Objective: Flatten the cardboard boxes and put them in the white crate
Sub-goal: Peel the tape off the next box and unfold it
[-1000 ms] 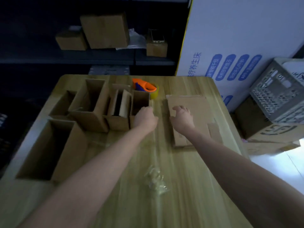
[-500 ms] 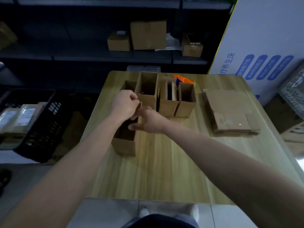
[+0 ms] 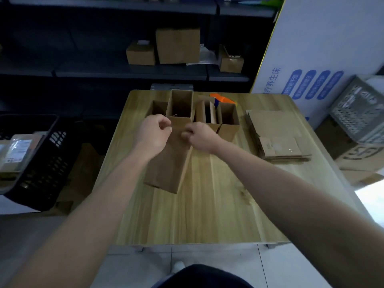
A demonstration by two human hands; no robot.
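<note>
We have both hands on a long brown cardboard box [image 3: 168, 161] lying on the pale wooden desk [image 3: 207, 204], its far end just in front of the row of open brown boxes [image 3: 207, 115]. Our left hand [image 3: 154, 133] and right hand [image 3: 200, 136] each have their grip pinched on that far end. It looks light and springy, so holding near the corners should collapse it. The near desk is bare; the flattened cardboard stack [image 3: 276, 136] and white lattice crate [image 3: 359, 113] sit to the right.

White crate [image 3: 359, 113] cut off at right edge — fingers [image 3: 166, 129] curled (grip on box [image 3: 168, 161] unclear).
</note>
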